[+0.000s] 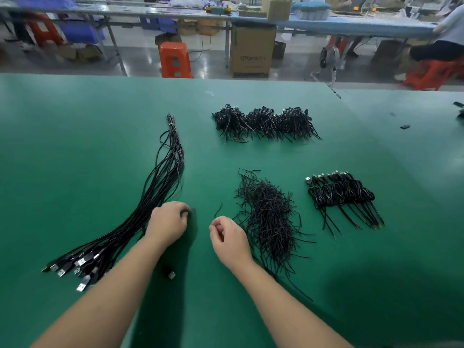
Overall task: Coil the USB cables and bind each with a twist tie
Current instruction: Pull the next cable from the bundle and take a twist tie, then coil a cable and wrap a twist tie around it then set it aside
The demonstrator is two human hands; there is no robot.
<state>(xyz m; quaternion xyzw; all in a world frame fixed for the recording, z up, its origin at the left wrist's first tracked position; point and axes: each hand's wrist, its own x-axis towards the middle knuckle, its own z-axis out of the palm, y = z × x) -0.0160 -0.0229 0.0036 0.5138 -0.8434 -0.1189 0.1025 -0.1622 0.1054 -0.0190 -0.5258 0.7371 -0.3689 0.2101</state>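
Black uncoiled USB cables [160, 182] run lengthwise away on the green surface [75, 146], touching the left hand [168, 221] with its curled grip, while the right hand [229, 241] pinches a twist tie [218, 211].

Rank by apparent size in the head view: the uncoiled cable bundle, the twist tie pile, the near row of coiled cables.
1. uncoiled cable bundle, largest.
2. twist tie pile.
3. near row of coiled cables, smallest, though not far behind the pile.
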